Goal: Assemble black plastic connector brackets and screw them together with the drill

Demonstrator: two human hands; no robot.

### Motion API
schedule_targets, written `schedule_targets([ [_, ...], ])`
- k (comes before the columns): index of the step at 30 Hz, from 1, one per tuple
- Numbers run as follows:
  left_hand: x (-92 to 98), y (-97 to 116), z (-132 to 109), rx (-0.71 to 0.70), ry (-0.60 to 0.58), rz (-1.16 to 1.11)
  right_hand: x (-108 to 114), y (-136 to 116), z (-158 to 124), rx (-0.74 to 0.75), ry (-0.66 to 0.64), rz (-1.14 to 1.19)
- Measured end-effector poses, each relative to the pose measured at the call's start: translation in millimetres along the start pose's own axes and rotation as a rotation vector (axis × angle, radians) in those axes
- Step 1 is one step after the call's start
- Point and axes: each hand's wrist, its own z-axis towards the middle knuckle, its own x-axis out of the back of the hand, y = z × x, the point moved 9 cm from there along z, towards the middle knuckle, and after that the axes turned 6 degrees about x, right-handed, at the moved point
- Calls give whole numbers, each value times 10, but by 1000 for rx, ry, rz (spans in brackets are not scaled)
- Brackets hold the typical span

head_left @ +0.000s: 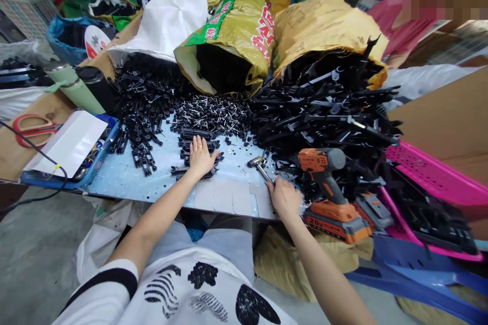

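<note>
My left hand (201,158) lies with its fingers spread over a row of long black plastic parts (196,133) on the light blue tabletop. My right hand (285,197) is closed around the handle of a small hammer (260,163), whose head rests on or just above the table. Behind my left hand spreads a heap of small black pieces with silver pins (213,114). Black clip-like parts (145,155) lie to its left. Right of the hammer rises a big pile of long black fork-ended parts (324,111).
An orange cordless drill (324,177) stands close right of my right hand. Three sacks, white (171,10), yellow-green (236,30) and tan (324,30), open toward me. A blue tray (89,172) and red scissors (36,129) lie left, a pink basket (438,175) right. Another person (400,25) is behind right.
</note>
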Motion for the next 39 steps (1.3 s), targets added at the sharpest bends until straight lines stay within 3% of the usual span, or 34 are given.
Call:
schedule_targets([
  [4, -85, -139, 261, -35, -63, 25, 158, -52, 171, -41, -66, 222],
  [9, -97, -233, 208, -127, -74, 64, 987, -634, 712, 191, 17, 669],
  [11, -93, -234, 201, -121, -78, 67, 1314, -860, 894, 221, 123, 722],
  [13, -93, -222, 209, -116, -84, 65, 1449, -1070, 988, 215, 171, 690],
  [16, -86, -214, 219, -111, -75, 59, 1246, -1410, 1000, 284, -34, 513],
  [18, -89, -222, 214, -108, -70, 54, 1115, -1500, 965, 322, -138, 425],
  [22, -108, -221, 213, -111, -76, 50, 1286, -1379, 992, 228, 67, 473],
  [24, -93, -208, 235, -107, -76, 52, 1235, -1429, 1004, 239, 14, 470],
  [27, -31, -201, 225, -94, -101, 41, 994, -1489, 972, 277, -182, 442],
  [30, 59, -231, 22, -127, -135, 9, 851, -1165, 896, 173, -172, 475],
  [35, 90, -249, -576, -373, -114, 56, 497, -422, 655, 16, -202, 309],
  [37, 46, -236, -660, -442, -88, 105, 489, -340, 690, 20, -124, 236],
  [39, -5, -180, -630, -498, -75, 132, 667, -457, 880, 85, 66, 258],
])
